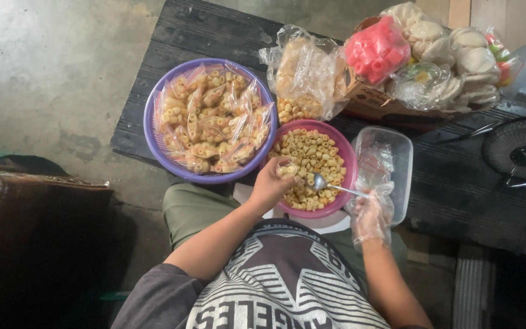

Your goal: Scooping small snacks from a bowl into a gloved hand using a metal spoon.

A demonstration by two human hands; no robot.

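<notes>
Snacks: small pale-yellow ring-shaped crackers [312, 152], short tubes with a hole through each, heaped loose in the pink bowl [348, 159] at the centre of the frame.
Small bag: a little clear plastic bag [287, 169], partly filled with the same rings, at the left rim of the pink bowl.
My left hand [270, 184]: bare, fingers curled closed around the small bag, pinching it at its mouth; it sits just over the bowl's left edge.
Spoon: a metal spoon [330, 184], its scoop down among the rings near the lower middle of the bowl, its handle running right toward my other hand.
My right hand [371, 214]: covered by a loose clear plastic glove, closed on the end of the spoon handle, just right of the bowl's lower rim.
Purple bowl: a wide purple bowl [153, 143] in the upper left centre, touching the pink bowl, piled with small sealed bags of the rings [211, 119].
Clear tub: a see-through plastic box [400, 164] just right of the pink bowl, with crumpled plastic inside.
Big bag: an open clear bag of crackers [302, 76] above the pink bowl.
Carton: a cardboard box [366, 100] at upper right holding a bag of pink crackers [377, 50] and bags of white round crackers [458, 61].
Fan: a black fan [522, 149] lying at the right edge.
Table: a dark wooden tabletop [178, 36] under it all.
</notes>
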